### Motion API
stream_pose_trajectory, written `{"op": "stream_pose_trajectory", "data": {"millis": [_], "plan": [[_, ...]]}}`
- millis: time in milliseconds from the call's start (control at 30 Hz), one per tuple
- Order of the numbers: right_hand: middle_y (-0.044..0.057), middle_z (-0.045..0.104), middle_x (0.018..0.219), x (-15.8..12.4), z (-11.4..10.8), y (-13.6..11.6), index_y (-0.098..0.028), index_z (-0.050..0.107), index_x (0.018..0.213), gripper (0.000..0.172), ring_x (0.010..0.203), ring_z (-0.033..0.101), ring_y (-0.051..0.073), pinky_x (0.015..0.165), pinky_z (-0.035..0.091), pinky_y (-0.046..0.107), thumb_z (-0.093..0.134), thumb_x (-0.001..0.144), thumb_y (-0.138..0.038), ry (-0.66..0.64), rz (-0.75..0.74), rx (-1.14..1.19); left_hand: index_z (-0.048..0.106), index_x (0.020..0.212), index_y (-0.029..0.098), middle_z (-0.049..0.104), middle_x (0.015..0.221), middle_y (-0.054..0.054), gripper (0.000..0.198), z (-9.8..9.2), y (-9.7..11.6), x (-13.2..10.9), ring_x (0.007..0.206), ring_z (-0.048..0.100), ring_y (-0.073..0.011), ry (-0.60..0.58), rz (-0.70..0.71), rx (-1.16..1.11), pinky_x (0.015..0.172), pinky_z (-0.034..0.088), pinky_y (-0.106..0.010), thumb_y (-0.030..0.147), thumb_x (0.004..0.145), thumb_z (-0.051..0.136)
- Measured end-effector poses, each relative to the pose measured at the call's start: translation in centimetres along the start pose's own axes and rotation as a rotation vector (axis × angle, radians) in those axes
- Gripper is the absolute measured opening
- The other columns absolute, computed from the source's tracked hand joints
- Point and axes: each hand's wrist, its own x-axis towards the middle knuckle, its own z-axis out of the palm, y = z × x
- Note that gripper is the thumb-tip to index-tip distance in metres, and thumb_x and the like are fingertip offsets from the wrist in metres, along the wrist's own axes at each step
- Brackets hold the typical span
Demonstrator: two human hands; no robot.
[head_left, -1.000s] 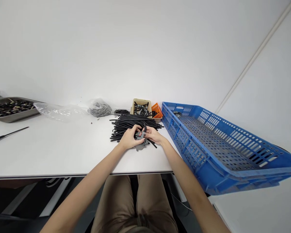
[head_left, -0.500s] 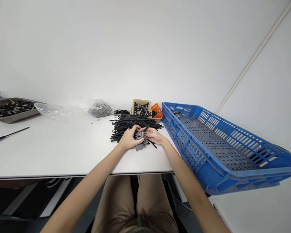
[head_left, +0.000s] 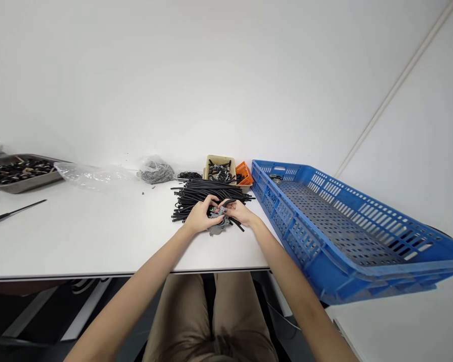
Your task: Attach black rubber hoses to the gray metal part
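- Hands, two in the head view: the left hand (head_left: 200,217) grips a grey metal part (head_left: 217,229), thumb and fingers bent around its left side; the right hand (head_left: 241,213) pinches a black tube (head_left: 229,202) at the upper right of that part. How far the tube sits on the part cannot be told.
- Grey metal part, one: low over the white counter (head_left: 98,236), between the hands, at the near edge of the tube pile.
- Tube pile (head_left: 196,193), one: many black lengths, mostly lying crosswise, too overlapped to count.
- Small containers behind the pile, two: a beige bin (head_left: 205,168) of mixed dark and metallic pieces, and a tilted orange basket (head_left: 246,168) just beside it, with black pieces.
- Blue crate (head_left: 292,221), one: on the right, a few small metal pieces at its far end, number unclear.
- Plastic bags toward the back, two: a bunched bag (head_left: 155,172) with grey contents and a flat bag (head_left: 94,177).
- Metal tray (head_left: 32,185), one: far left, heaped with uncountable dark pieces.
- Thin black-handled tool (head_left: 13,212), one: nearer than the tray.
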Motion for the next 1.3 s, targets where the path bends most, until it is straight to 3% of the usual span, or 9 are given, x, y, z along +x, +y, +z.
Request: {"op": "stream_pose_trajectory", "data": {"millis": [200,400,567,700,800,967,1300], "plan": [[0.006,0.066,0.083,-0.1,-0.1,0.0,-0.014,0.064,0.091,0.042,0.067,0.058,0.012,0.067,0.048,0.025,0.078,0.068,-0.047,0.000,0.014,-0.001,0.049,0.109,0.023,0.064,0.098,-0.001,0.043,-0.1,0.0,0.0,0.088,0.063,-0.0214,0.018,-0.004,0.014,0.080,0.048,-0.030,0.041,0.074,0.066],[0.001,0.061,0.068,0.2,0.0,0.2,-0.015,0.060,0.080,0.040,0.055,0.051,0.010,0.056,0.044,0.023,0.081,0.063,-0.044,0.087,-0.053,-0.054,0.049,0.111,0.022,0.064,0.094,-0.001,0.048,-0.2,-0.1,-0.1,0.086,0.062,-0.0224,0.029,-0.010,0.049,0.083,0.046,-0.032,0.041,0.071,0.068],[0.005,0.069,0.088,0.0,0.2,-1.0,-0.018,0.065,0.099,0.040,0.055,0.050,0.009,0.055,0.042,0.024,0.076,0.067,-0.039,0.174,-0.125,-0.129,0.051,0.111,0.022,0.063,0.098,-0.003,0.046,-0.2,0.0,0.0,0.088,0.062,-0.0228,0.029,-0.011,0.064,0.081,0.046,-0.032,0.043,0.073,0.066],[0.005,0.069,0.080,0.3,0.2,-1.4,-0.017,0.068,0.079,0.020,0.066,0.058,0.013,0.057,0.042,0.023,0.075,0.066,-0.031,0.321,-0.205,-0.224,0.050,0.112,0.022,0.064,0.096,-0.002,0.047,-0.1,0.0,0.0,0.089,0.062,-0.0232,0.034,-0.024,0.060,0.083,0.047,-0.033,0.045,0.074,0.066],[0.005,0.068,0.075,0.6,0.5,-1.3,-0.016,0.069,0.075,0.019,0.070,0.062,0.017,0.061,0.045,0.026,0.076,0.063,-0.029,0.378,-0.231,-0.274,0.049,0.112,0.023,0.065,0.096,-0.002,0.046,0.0,-0.1,0.0,0.089,0.063,-0.0227,0.026,-0.023,0.051,0.083,0.047,-0.033,0.043,0.074,0.067],[0.001,0.062,0.067,0.6,1.2,-1.3,-0.015,0.068,0.073,0.020,0.057,0.052,0.012,0.057,0.042,0.025,0.077,0.063,-0.030,0.453,-0.268,-0.365,0.050,0.111,0.022,0.064,0.097,-0.003,0.046,0.0,-0.3,0.0,0.090,0.062,-0.0232,0.012,-0.023,0.039,0.083,0.047,-0.033,0.041,0.072,0.066],[0.007,0.070,0.083,0.0,0.8,-2.5,-0.016,0.071,0.085,0.031,0.079,0.064,0.020,0.077,0.050,0.034,0.074,0.067,-0.041,0.265,-0.216,-0.378,0.049,0.112,0.022,0.064,0.101,-0.004,0.044,0.0,-0.4,0.1,0.093,0.062,-0.0240,0.004,-0.031,0.032,0.087,0.046,-0.035,0.045,0.076,0.063]]}}
